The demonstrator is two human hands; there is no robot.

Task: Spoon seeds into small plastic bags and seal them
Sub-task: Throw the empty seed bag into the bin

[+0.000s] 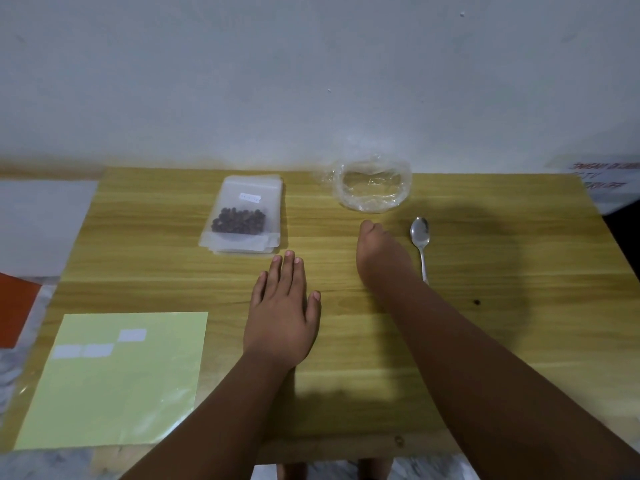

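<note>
Left hand (282, 313) lies flat on the counter (485, 341), fingers (288, 268) straight, holding nothing; right hand (379, 258), finger state unclear edge-on, sits nearer the spoon (420, 237), just at its 3 o'clock, handle toward 6.

left hand (282, 306) flat, palm down, fingers straight and close together, right hand (379, 258) turned on its edge, fingers tucked out of sight, both forearms bare, stretched forward
</note>
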